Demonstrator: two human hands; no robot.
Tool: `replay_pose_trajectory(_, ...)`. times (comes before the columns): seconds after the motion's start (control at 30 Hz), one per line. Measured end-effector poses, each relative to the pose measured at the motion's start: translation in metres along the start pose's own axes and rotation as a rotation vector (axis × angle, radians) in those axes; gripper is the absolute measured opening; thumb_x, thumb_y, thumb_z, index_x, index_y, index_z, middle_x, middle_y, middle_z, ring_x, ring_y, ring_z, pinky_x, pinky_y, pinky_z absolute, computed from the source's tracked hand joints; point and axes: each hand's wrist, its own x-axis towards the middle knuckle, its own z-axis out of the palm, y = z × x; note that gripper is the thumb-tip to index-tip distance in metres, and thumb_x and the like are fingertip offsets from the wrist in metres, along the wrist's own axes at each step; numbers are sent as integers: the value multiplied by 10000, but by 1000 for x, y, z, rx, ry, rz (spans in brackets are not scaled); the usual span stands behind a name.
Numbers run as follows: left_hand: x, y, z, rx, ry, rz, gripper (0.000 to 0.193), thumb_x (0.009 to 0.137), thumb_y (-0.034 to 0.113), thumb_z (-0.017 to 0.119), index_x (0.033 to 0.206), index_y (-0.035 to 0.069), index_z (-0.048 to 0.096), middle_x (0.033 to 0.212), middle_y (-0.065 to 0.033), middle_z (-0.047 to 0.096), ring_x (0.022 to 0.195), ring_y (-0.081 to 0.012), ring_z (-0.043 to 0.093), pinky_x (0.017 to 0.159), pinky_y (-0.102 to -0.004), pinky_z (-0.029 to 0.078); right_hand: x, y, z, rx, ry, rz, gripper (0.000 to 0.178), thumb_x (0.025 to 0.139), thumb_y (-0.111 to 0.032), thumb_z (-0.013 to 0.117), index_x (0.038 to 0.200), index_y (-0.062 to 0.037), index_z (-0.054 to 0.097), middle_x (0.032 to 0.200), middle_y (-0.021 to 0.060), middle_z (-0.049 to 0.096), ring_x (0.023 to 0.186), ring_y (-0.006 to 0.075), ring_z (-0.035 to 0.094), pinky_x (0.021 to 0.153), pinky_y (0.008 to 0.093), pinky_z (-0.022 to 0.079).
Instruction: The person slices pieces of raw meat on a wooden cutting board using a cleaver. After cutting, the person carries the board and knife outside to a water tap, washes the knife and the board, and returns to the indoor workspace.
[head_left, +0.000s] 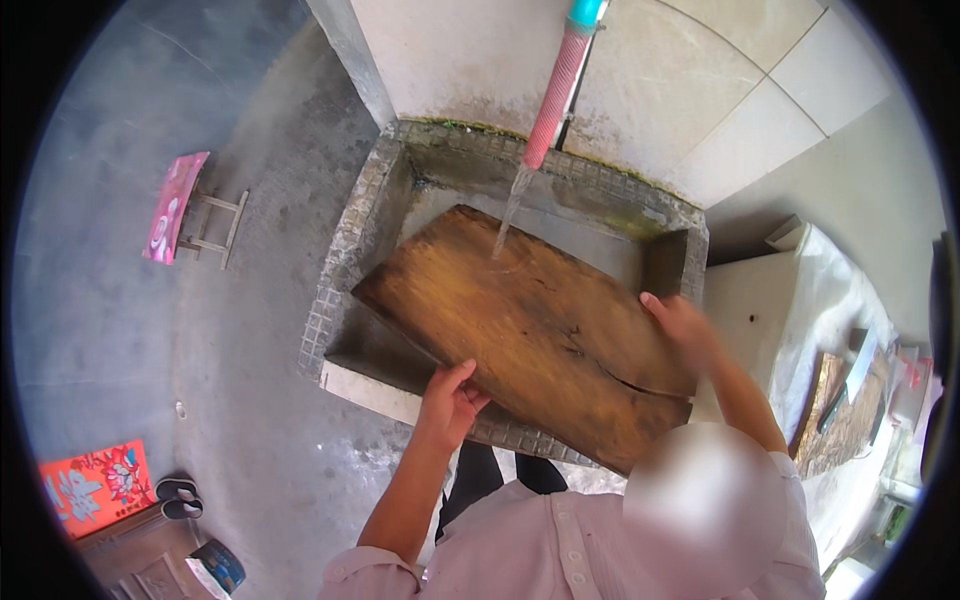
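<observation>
A large brown wooden cutting board (530,330) lies tilted over a concrete sink (345,235), its surface wet and a dark crack running in from the right end. My left hand (452,402) grips the near long edge, thumb on top and some fingers curled beneath. At the far right edge, my right hand (680,322) holds the board with its thumb over the rim; the other fingers are mostly hidden. Water (512,205) pours onto the board's upper part from a pink ribbed hose (556,100) above it.
Right of the sink stands a pale cabinet (755,310) beside a covered surface carrying another wooden board (830,440) and a knife (850,375). To the left, a small pink-topped stool (175,210) stands on the concrete floor. Shoes (178,497) lie at lower left. A tiled wall (690,90) rises behind the sink.
</observation>
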Motion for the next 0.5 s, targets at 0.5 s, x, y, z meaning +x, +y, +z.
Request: replay_pose_trajectory(0.5, 99, 7, 28, -321, -252, 27, 534, 905, 438, 406, 1342, 144, 318, 1384, -83, 333, 1258, -278, 325, 1006, -494, 277, 37, -6, -32, -10, 608, -50, 557, 795, -620, 466, 825, -100, 664, 689, 126, 626, 712, 310, 604, 647, 382, 458)
